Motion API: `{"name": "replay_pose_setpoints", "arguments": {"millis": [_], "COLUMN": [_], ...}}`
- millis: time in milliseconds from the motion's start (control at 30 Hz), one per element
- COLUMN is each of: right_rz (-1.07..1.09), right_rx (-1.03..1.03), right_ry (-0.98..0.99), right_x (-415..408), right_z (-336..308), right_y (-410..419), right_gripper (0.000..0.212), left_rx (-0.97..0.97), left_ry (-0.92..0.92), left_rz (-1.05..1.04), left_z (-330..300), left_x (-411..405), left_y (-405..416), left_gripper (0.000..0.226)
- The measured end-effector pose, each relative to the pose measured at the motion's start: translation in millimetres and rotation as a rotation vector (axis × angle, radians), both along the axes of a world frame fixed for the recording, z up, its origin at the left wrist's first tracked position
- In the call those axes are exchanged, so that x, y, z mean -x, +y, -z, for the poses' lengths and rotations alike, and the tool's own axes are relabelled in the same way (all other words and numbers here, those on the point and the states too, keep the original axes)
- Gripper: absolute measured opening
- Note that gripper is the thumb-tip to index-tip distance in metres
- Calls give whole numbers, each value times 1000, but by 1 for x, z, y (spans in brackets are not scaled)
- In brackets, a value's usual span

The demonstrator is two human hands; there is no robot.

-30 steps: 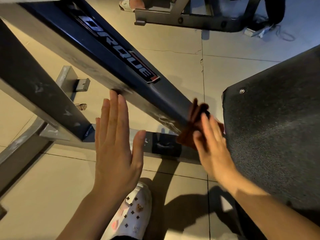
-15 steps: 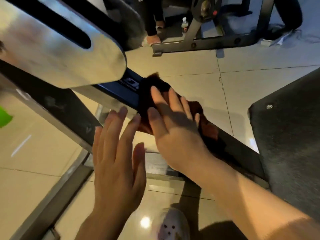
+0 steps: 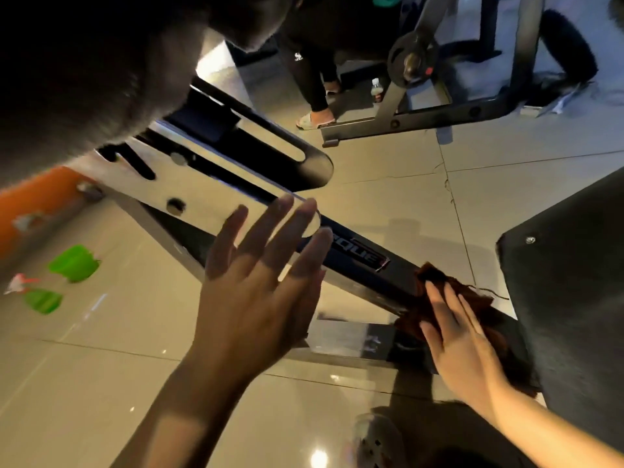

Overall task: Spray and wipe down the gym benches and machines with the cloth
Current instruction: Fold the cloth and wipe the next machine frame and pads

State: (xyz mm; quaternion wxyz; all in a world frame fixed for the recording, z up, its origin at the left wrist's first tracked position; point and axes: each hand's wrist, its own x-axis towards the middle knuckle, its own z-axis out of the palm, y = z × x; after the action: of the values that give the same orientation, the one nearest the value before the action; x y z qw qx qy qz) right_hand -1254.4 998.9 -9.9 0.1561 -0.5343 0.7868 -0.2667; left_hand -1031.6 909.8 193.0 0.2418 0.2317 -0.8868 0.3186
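My right hand (image 3: 462, 346) presses the brown cloth (image 3: 449, 298) flat on the frame beam (image 3: 358, 261)'s five-o'clock end; left hand (image 3: 256, 288) spread, empty. I'd worry the cloth slides off, unpinched.

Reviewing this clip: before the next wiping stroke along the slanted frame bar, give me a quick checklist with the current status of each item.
1. Cloth flat on the bar: ok, pressed there under the right hand.
2. Left hand clear of the cloth: ok, open, empty, apart from it.
3. Bar above the cloth unobstructed: not ok, left fingers cover part of it.
4. Spray bottle within reach: cannot tell, none identifiable.
5. Bar wet with spray: cannot tell.
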Motion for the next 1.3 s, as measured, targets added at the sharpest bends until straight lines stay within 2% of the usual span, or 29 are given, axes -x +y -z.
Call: {"name": "replay_pose_setpoints", "arguments": {"millis": [67,167,233,333,400,500,600,700,800,933,1033,1133,1233,1300], "right_rz": [10,-22,-35,-73,-90,-112,-104,-108,-47,50,102,95,55,53], "right_rx": [30,239,407,428,431,446,396,295,190,249,301,384,475,454], "right_ry": [-13,99,200,193,196,218,199,162,-16,-119,-77,-150,17,105], "right_x": [-15,-48,-78,-113,-115,-88,-59,-32,-8,-6,-27,-62,-100,-109], "right_z": [-19,-65,-99,-137,-133,-98,-64,-33,-4,2,-14,-53,-105,-123], "right_y": [-5,-29,-62,-95,-100,-94,-83,-62,-34,-15,-24,-53,-92,-108], "right_gripper": [57,59,59,46,35,55,62,62,69,70,68,64,64,68], "left_rx": [26,35,32,29,-39,-180,-147,-104,-141,-210,-223,-219,-220,-207], "left_ry": [-83,-253,-358,-422,-412,-466,-596,-599,-613,-637,-626,-625,-614,-598], "left_rz": [-111,-204,-202,-181,-180,-288,-326,-317,-352,-400,-402,-405,-393,-383], "left_z": [-21,-40,-54,-78,-88,-89,-83,-82,-81,-77,-76,-76,-76,-77], "left_x": [1,1,4,20,35,59,71,71,72,75,75,75,75,75], "left_y": [-14,-31,-37,-42,-46,-48,-45,-44,-49,-57,-59,-57,-57,-57], "left_gripper": [44,49,52,54,54,75,72,62,56,58,57,55,54,53]}}
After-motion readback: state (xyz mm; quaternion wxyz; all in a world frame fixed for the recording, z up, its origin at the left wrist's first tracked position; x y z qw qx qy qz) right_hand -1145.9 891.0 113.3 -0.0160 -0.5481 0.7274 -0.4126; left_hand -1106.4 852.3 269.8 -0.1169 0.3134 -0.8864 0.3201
